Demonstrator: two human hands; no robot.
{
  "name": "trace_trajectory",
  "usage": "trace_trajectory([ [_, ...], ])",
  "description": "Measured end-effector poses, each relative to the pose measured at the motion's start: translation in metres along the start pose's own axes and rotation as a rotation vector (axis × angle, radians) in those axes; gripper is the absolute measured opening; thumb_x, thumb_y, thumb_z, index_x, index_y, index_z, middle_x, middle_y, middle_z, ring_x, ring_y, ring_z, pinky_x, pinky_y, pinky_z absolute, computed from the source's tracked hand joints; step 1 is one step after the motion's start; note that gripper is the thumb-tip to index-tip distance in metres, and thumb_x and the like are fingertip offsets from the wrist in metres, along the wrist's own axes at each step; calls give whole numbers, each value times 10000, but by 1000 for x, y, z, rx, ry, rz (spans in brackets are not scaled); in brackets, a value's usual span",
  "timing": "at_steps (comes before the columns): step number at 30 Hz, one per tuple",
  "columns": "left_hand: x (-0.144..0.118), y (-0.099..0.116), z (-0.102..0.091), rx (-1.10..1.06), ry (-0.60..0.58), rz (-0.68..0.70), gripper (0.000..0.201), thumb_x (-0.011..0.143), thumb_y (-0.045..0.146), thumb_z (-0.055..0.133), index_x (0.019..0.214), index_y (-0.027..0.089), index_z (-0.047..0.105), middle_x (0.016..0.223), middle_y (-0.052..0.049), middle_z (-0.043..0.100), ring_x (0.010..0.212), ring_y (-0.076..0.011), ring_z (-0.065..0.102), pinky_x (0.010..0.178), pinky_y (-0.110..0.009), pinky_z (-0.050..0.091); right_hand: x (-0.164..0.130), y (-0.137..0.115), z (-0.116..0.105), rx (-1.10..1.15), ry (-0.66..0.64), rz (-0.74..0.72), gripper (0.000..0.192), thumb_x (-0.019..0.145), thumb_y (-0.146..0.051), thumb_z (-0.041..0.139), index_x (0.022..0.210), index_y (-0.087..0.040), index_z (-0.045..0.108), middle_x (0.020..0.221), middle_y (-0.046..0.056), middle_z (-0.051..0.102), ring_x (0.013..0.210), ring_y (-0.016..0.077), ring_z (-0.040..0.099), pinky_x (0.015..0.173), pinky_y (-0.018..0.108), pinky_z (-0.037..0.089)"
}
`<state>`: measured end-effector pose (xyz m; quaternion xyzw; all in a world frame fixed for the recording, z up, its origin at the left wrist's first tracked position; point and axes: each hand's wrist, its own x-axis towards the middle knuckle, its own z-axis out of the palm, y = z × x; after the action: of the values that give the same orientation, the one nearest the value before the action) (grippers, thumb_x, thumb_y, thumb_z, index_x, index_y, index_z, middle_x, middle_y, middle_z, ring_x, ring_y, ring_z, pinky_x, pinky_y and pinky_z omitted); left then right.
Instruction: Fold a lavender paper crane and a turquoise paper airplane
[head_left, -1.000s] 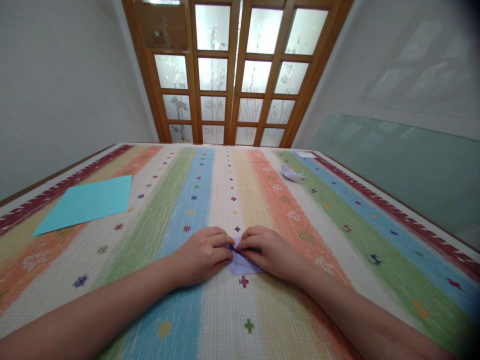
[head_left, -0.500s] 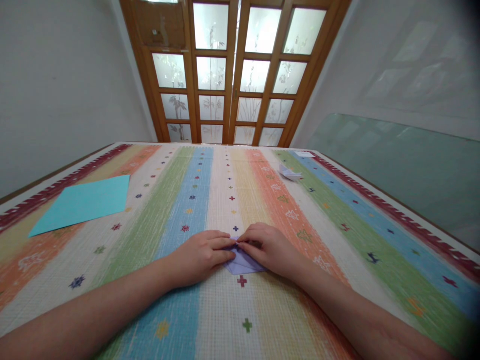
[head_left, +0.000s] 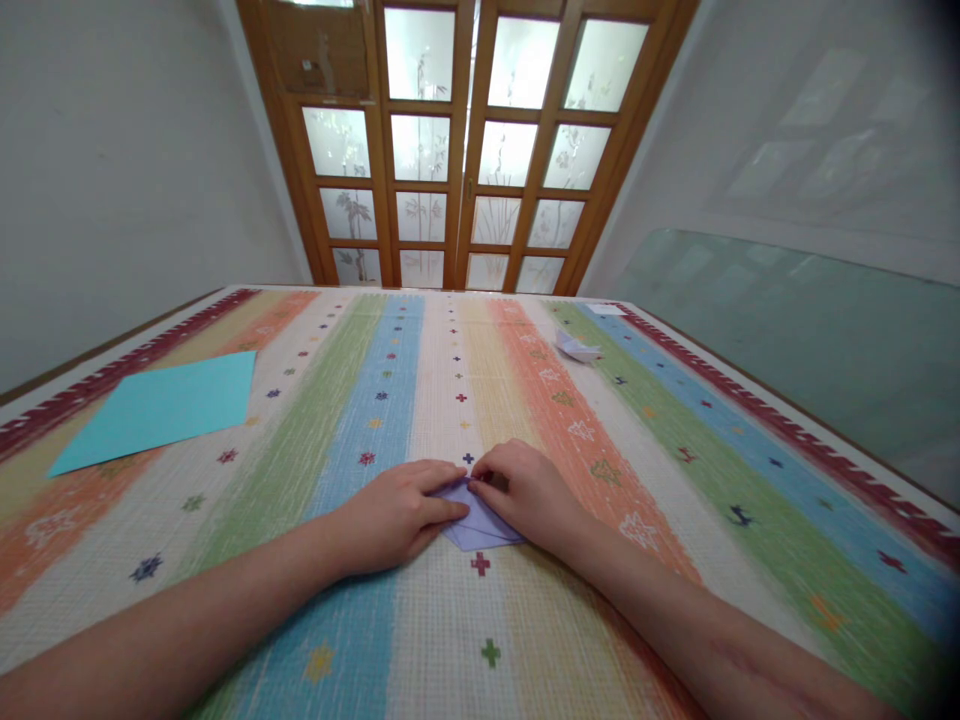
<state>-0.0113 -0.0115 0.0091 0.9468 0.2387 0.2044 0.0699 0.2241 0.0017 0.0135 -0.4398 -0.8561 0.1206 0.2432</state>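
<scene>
Lilac paper: a small folded piece (head_left: pixel 478 522) is pressed flat on the striped tablecloth (head_left: pixel 420 640), between and partly under both hands.
Left hand: the left hand (head_left: pixel 397 510) is laid palm down on the piece's left part, fingers stretched toward its top point, pressing rather than gripping.
Right hand: the right hand (head_left: pixel 523 490) is curled over the right part, fingertips pinched at the top point, where they nearly meet those of the left.
Position of the piece: only its lower tip and a strip between the hands are shown; the rest is covered.
Risk: a crooked crease is judged likely if one hand presses harder and the piece is slid on the cloth; the thin point could be torn by too tight a pinch.
Far left of the hands: a turquoise sheet (head_left: pixel 154 410) is laid flat, well apart.
Far ahead, to the right: a small white folded paper (head_left: pixel 576 347) is seen.
Beyond: wooden glazed doors (head_left: pixel 457 150).
</scene>
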Motion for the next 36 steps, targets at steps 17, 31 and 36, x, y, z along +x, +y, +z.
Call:
trace_trajectory([
  [17, -2, -1, 4, 116, -2, 85, 279, 1001, 222, 512, 1206, 174, 695, 1239, -114, 698, 1113, -246, 666, 988, -427, 543, -5, 4, -19, 78, -185, -269, 160, 933, -201, 623, 943, -218, 782, 948, 49, 765, 883, 193, 683, 832, 351, 488],
  [31, 1, 0, -1, 5, -75, -3, 278, 999, 215, 504, 1211, 199, 683, 1298, -117, 659, 1183, -237, 621, 1047, -436, 487, -2, 11, -22, 96, -236, -366, 169, 928, -149, 618, 951, -217, 771, 963, 23, 772, 898, 174, 687, 847, 348, 467],
  [36, 4, -1, -4, -17, -77, 2, 274, 1000, 214, 497, 1191, 197, 692, 1262, -101, 670, 1136, -231, 624, 1018, -421, 495, -3, 10, -23, 78, -241, -363, 172, 935, -160, 608, 959, -212, 770, 970, 31, 768, 906, 177, 677, 853, 351, 470],
])
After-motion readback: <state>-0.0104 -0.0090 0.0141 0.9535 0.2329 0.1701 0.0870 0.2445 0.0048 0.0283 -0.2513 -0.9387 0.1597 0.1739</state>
